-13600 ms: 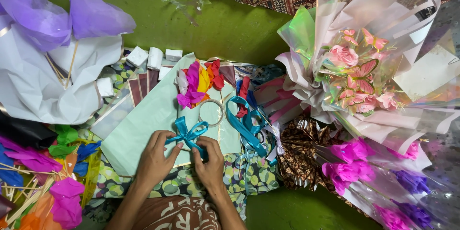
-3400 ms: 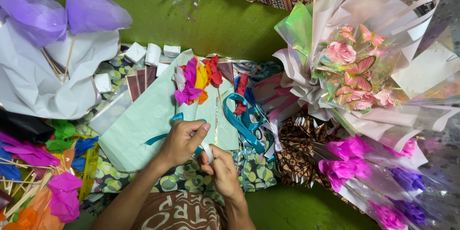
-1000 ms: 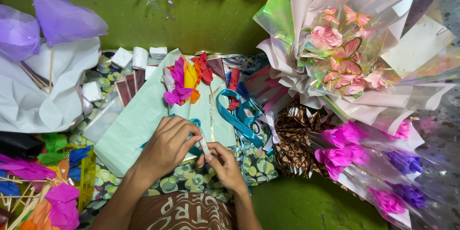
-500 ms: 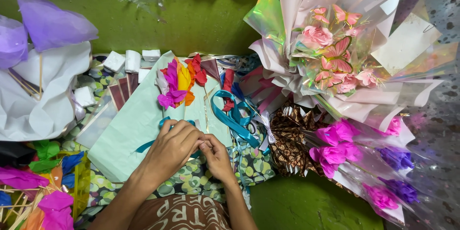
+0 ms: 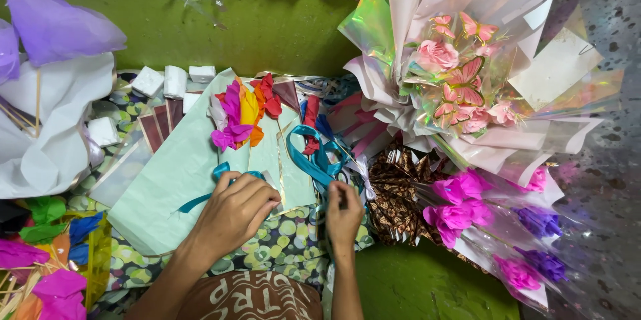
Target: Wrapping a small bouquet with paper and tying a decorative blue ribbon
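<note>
The right hand [image 5: 344,210] has slid away to the right, fingers pinched on a strand of teal ribbon [image 5: 314,156] at mid-frame. The left hand [image 5: 234,210] stays curled over the ribbon's other loop on the pale green paper [image 5: 170,186], so the bow is being drawn out.

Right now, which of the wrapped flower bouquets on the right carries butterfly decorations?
The large bouquet at the upper right, with pink roses in pale pink and iridescent wrap, carries pink butterflies. The smaller clear-wrapped bouquets below it hold only magenta and purple flowers, no butterflies.
</note>
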